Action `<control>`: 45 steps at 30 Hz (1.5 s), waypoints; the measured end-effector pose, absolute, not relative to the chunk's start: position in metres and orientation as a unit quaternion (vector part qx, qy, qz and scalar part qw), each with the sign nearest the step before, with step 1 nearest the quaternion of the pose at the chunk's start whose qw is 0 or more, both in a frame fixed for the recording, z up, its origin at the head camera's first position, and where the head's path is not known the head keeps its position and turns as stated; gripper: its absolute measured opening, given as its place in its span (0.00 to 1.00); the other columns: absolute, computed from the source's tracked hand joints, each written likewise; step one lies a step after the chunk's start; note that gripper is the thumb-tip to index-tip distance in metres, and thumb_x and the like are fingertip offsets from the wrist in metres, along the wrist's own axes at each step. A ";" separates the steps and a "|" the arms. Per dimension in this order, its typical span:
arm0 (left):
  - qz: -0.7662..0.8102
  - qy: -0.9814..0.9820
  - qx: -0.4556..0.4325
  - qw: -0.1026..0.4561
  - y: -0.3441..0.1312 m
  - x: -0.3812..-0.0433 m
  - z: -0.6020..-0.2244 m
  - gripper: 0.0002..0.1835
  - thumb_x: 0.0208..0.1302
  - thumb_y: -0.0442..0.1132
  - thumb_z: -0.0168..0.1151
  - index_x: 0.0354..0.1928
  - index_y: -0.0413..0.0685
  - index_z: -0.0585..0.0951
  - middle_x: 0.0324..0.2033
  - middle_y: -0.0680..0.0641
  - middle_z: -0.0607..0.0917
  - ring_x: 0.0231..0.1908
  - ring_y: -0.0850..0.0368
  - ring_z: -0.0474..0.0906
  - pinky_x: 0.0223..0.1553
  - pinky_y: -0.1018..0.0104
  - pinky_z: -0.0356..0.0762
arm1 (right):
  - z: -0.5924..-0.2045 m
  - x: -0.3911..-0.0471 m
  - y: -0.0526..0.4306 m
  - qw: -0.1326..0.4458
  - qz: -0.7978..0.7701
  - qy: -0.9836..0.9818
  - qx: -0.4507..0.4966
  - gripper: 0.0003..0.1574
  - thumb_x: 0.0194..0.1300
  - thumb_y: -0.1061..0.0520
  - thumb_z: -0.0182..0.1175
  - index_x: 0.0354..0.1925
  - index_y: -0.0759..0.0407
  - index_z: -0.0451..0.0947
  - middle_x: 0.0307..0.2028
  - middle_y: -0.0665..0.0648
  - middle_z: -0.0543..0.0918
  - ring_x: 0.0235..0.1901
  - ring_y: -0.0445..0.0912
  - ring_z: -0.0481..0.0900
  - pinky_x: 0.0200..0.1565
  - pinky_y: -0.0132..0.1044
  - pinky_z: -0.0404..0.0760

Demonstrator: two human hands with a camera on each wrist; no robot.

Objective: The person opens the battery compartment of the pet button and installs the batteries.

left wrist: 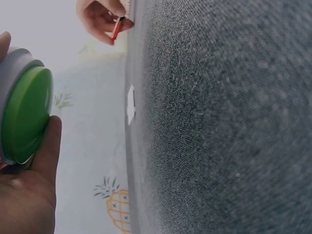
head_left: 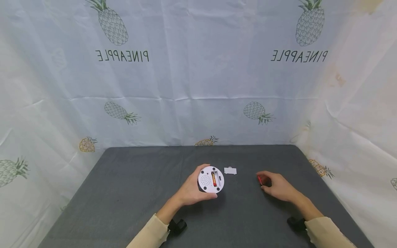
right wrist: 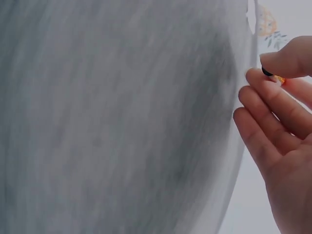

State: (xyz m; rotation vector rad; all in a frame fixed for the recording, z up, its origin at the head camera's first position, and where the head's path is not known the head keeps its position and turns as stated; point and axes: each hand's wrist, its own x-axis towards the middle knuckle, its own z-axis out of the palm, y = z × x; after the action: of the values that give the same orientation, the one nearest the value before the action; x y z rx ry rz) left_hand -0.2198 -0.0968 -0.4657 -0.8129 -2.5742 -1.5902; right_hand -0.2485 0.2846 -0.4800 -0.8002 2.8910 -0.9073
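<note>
My left hand (head_left: 193, 189) grips a round push-button buzzer (head_left: 205, 187) by its rim, thumb on the near side and fingers on the far side. In the head view its white underside faces up, with speaker holes, dark feet and an open battery compartment. One battery (head_left: 214, 179) lies inside, beside a bare slot. The left wrist view shows the buzzer's green dome (left wrist: 29, 114). To the right, my right hand (head_left: 277, 186) pinches a red battery (head_left: 260, 180) between thumb and fingertips, above the table. In the right wrist view the thumb and fingers hide most of that battery.
A small white battery cover (head_left: 230, 170) lies on the dark grey table (head_left: 139, 193), just beyond and right of the buzzer. White curtains (head_left: 192, 75) printed with pineapples hang behind the table and at both sides. Black straps with cameras sit on both wrists.
</note>
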 end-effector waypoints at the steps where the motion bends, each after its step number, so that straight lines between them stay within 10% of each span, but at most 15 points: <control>1: -0.507 -0.822 -0.259 0.003 -0.097 -0.220 -0.466 0.54 0.46 0.51 0.83 0.74 0.56 0.62 0.57 0.57 0.77 0.51 0.59 0.75 0.54 0.58 0.71 | -0.479 -0.248 0.282 0.007 -0.299 0.920 -0.253 0.29 0.63 0.64 0.68 0.62 0.65 0.75 0.42 0.48 0.83 0.40 0.42 0.81 0.41 0.42 0.80; 45: -0.506 -0.817 -0.276 -0.005 -0.095 -0.222 -0.468 0.54 0.49 0.48 0.82 0.75 0.53 0.60 0.58 0.55 0.76 0.51 0.59 0.75 0.53 0.60 0.73 | -0.438 -0.223 0.166 0.009 -0.442 0.829 -0.343 0.31 0.66 0.54 0.70 0.65 0.57 0.77 0.43 0.45 0.84 0.41 0.40 0.80 0.48 0.53 0.80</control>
State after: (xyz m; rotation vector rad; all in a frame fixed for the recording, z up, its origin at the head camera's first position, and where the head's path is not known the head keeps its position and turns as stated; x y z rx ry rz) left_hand -0.2223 -0.0955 -0.4675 -0.8687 -2.5749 -1.5956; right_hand -0.2228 0.1659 -0.4377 -1.0701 2.5892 -1.3805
